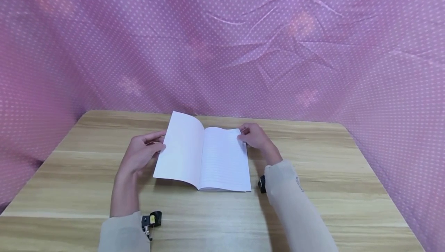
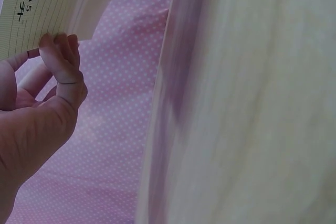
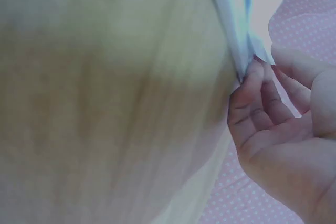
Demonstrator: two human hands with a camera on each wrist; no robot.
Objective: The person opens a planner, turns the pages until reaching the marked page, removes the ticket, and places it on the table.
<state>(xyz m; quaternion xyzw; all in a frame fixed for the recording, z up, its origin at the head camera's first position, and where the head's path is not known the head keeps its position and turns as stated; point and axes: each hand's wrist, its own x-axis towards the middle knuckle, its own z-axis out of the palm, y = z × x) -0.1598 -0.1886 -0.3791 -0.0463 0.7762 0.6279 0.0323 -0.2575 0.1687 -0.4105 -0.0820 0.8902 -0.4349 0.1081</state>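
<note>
A notebook (image 1: 226,163) lies spread on the table, its right side showing a faintly ruled page. Its front cover (image 1: 180,147) is raised off the table on the left, with a plain white inner face. My left hand (image 1: 139,151) pinches the cover's outer edge between thumb and fingers. In the left wrist view the cover's outside (image 2: 37,14) shows printed lines and "A5". At the upper right corner of the pages, my right hand (image 1: 255,136) pinches some sheets, thumb on top and fingers underneath. The sheets (image 3: 236,19) appear edge-on in the right wrist view.
The wood-grain table (image 1: 222,221) extends around the notebook on all sides. A pink dotted cloth (image 1: 222,51) hangs behind the table and along both sides. Small black wrist devices (image 1: 153,219) sit at both sleeve cuffs.
</note>
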